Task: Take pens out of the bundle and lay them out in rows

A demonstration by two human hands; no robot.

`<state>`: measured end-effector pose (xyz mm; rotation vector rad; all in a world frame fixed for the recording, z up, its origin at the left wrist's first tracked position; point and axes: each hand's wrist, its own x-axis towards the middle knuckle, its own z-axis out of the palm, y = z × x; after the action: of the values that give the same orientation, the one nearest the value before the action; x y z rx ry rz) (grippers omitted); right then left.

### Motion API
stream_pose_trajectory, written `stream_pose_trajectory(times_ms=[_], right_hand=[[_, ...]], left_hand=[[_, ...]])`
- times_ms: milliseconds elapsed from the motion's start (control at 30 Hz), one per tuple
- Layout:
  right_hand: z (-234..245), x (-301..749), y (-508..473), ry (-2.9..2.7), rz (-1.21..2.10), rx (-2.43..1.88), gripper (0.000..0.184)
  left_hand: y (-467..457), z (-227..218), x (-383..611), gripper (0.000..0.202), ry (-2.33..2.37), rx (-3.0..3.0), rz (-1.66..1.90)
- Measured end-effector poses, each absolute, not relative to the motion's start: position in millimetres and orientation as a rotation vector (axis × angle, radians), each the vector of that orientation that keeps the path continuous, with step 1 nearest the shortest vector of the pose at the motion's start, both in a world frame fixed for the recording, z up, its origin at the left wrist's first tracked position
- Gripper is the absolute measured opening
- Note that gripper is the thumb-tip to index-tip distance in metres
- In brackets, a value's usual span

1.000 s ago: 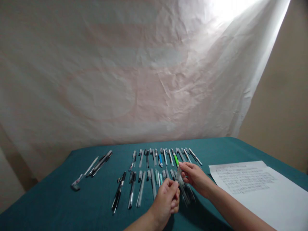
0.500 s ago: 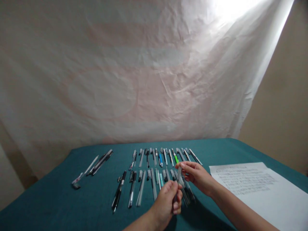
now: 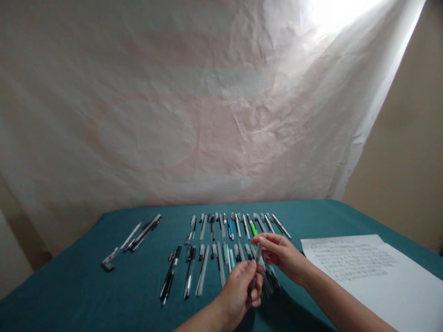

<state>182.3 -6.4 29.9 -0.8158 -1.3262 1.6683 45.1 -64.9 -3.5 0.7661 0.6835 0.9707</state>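
Observation:
My left hand (image 3: 239, 289) is closed around the lower part of a clear, slim pen (image 3: 259, 252), held upright and slightly tilted above the table. At the pen's upper end, the fingertips of my right hand (image 3: 282, 256) are pinched; whether a separate cap sits between them I cannot tell. Beneath and behind both hands lies the near row of pens, with a dark-capped clear pen (image 3: 203, 272) and a black pen (image 3: 170, 276) to the left. A bright green pen (image 3: 254, 228) lies just beyond my right fingertips. My hands hide part of the near row's right end.
A far row of pens includes a blue one (image 3: 231, 229). Several dark pens (image 3: 145, 234) lie bunched at the left, beside a white pen (image 3: 131, 235). Paper sheets with handwriting (image 3: 398, 286) lie at the right on the green tablecloth (image 3: 86, 295). A pale sheet (image 3: 207, 115) hangs behind.
Both hands stay almost in place, still on the pen. The view has shifted very slightly; the pens on the table have not moved.

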Motion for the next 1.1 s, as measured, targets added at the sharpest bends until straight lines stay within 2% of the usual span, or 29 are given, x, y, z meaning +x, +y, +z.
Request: stream_pose_trajectory(times_ms=[100,333,567,800,1100], right_hand=[[28,181,-6,-1.310,1.697,-0.819,0.030],[21,182,-2,-1.333,1.540,-0.904,0.027],[31,185,-4,-1.202,1.810,-0.833,0.031],[19,182,-2,-1.328,1.577,-0.938,0.029],[30,183,-4,-1.266,1.676,-0.954,0.037]], left_hand=[[-65,-4,45,0.030,0.679,0.763,0.956],[-64,-3,46,0.032,0.698,0.754,0.960],[-62,-5,44,0.031,0.658,0.701,0.967],[-62,-5,44,0.028,0.642,0.672,0.976],[-61,-7,44,0.028,0.644,0.657,0.982]])
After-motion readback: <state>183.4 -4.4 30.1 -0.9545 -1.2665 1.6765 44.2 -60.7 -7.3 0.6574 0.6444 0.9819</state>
